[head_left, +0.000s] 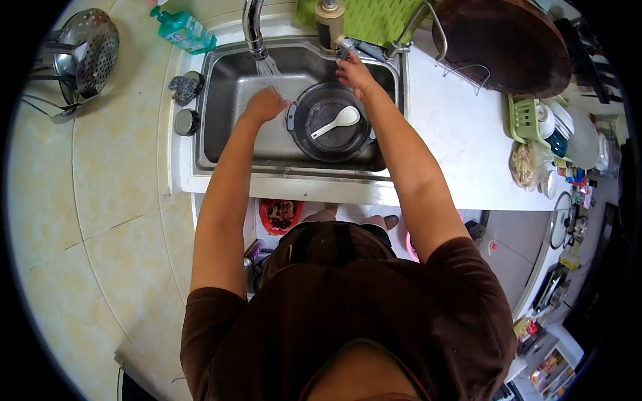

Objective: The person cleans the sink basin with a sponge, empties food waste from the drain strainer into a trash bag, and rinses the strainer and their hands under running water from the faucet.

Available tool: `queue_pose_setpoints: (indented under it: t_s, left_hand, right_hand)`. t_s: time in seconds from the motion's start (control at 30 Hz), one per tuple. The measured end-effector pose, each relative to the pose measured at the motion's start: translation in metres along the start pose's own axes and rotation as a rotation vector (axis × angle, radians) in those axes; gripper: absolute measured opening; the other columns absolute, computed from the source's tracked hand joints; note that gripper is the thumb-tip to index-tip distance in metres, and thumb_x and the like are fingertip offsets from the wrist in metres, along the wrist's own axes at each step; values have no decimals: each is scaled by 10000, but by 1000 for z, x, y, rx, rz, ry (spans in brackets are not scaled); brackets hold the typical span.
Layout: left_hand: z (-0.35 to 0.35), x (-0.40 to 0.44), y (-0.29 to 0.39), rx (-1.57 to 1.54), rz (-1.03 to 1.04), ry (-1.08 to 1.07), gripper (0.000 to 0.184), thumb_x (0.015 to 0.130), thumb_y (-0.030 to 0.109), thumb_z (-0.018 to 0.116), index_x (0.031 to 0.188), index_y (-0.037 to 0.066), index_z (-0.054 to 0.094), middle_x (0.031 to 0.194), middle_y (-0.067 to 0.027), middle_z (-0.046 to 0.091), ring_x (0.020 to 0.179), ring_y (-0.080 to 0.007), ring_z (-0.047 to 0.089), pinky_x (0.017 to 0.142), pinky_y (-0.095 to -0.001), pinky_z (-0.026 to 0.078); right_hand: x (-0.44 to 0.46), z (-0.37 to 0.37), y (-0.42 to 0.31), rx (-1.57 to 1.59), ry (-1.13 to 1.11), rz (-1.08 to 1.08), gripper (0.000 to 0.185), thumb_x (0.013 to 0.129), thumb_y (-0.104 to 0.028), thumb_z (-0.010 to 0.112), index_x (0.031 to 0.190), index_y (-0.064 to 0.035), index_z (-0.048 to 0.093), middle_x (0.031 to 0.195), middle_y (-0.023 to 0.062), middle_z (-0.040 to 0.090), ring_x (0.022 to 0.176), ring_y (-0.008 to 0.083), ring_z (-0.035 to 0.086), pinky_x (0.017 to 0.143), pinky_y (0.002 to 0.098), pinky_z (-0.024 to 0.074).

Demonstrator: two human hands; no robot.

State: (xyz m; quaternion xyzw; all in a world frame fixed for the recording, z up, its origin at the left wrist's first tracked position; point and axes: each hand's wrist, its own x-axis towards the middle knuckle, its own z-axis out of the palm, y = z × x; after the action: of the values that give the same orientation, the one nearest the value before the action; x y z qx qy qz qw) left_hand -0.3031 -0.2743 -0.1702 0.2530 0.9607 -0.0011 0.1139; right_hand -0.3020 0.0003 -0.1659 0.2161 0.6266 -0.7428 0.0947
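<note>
Water runs from the chrome faucet [253, 30] into the steel sink [224, 87]. Just under the stream is my left hand [266, 105], its fingers partly hidden; whether it holds anything cannot be made out. A dark round pot [321, 146] with side handles stands in the sink to the right of that hand, and a white spoon [344, 117] lies inside it. My right hand [354, 75] reaches over the sink's back right part, its fingers bent at a small metal fitting [345, 45] beside the brownish cylinder [330, 27]. Its grip on the fitting is unclear.
A green soap bottle [184, 31], a scrubber [184, 89] and a jar [186, 121] stand left of the sink. Behind it is a green mat [381, 17]. A large brown pan [501, 47] and a green dish basket [525, 119] are at the right.
</note>
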Motion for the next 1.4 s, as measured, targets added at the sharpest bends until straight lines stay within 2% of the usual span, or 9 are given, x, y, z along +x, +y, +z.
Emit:
queue_pose_setpoints:
  t_s: [0.23, 0.63, 0.73, 0.8, 0.93, 1.0, 1.1, 1.17, 1.4]
  left_hand:
    - [-72, 41, 23, -785, -50, -185, 409, 851, 405, 592, 823, 5, 674, 656, -87, 619, 626, -207, 608, 627, -348, 478]
    - [-37, 64, 6, -1282, -77, -66, 163, 833, 178, 625, 887, 25, 640, 699, -55, 609, 679, -125, 585, 618, -243, 446]
    - [-51, 59, 15, -936, -140, -83, 99, 836, 119, 601, 845, 25, 631, 705, -56, 612, 669, -126, 583, 615, -245, 453]
    - [-69, 52, 23, -846, -8, -140, 170, 845, 191, 599, 878, 26, 628, 764, -78, 642, 678, -143, 611, 635, -275, 480]
    - [-81, 19, 36, -1562, 104, -333, 337, 882, 345, 570, 995, 31, 618, 942, -125, 663, 850, -175, 642, 761, -327, 499]
    - [-20, 17, 6, -1740, -223, -396, 479, 879, 483, 537, 1077, 52, 608, 1083, -132, 647, 1048, -229, 599, 872, -393, 468]
    - [46, 21, -10, -673, -74, -458, 500, 853, 499, 559, 1086, 60, 614, 1105, -143, 642, 1049, -306, 599, 884, -439, 463]
    - [67, 22, -8, 30, 19, -427, 515, 835, 510, 574, 1091, 65, 619, 1119, -149, 639, 1050, -357, 599, 892, -470, 459]
    - [13, 62, 60, -344, 70, -27, 408, 798, 395, 626, 922, 7, 649, 905, -216, 657, 892, -372, 630, 803, -415, 495]
  right_hand:
    - [3, -2, 0, 50, -42, 35, 623, 854, -229, 623, 1392, -146, 319, 1219, 55, 472, 872, 173, 538, 733, 335, 463]
    - [-15, 9, -10, 326, -151, 116, 340, 865, -210, 620, 1146, -124, 448, 1008, 13, 503, 764, 153, 524, 736, 316, 510]
    - [-35, 3, -13, 352, -158, 106, 603, 871, -220, 615, 1375, -108, 305, 1142, 53, 519, 828, 174, 559, 750, 315, 511]
    - [-62, -10, -20, 240, -202, 76, 779, 877, -228, 609, 1477, -96, 131, 1247, 75, 495, 876, 172, 579, 745, 296, 503]
    - [-105, -47, 12, 16, -218, 15, 595, 888, -260, 604, 1382, -17, 379, 1151, 62, 578, 851, 124, 571, 754, 261, 460]
    - [-122, -64, 34, -136, -207, 12, 527, 881, -278, 607, 1313, -7, 473, 1150, 84, 602, 907, 164, 588, 804, 275, 455]
    - [-161, -91, 43, -666, -168, -58, 480, 871, -288, 607, 1241, 9, 539, 1095, 137, 638, 976, 217, 600, 838, 300, 459]
    - [-192, -104, 45, -598, -175, -54, 489, 876, -304, 593, 1237, 22, 537, 1095, 163, 639, 984, 227, 604, 851, 308, 461]
    - [-298, -150, 43, -413, 29, -4, 503, 895, -308, 574, 1289, -3, 504, 1170, 169, 611, 999, 240, 599, 875, 328, 464]
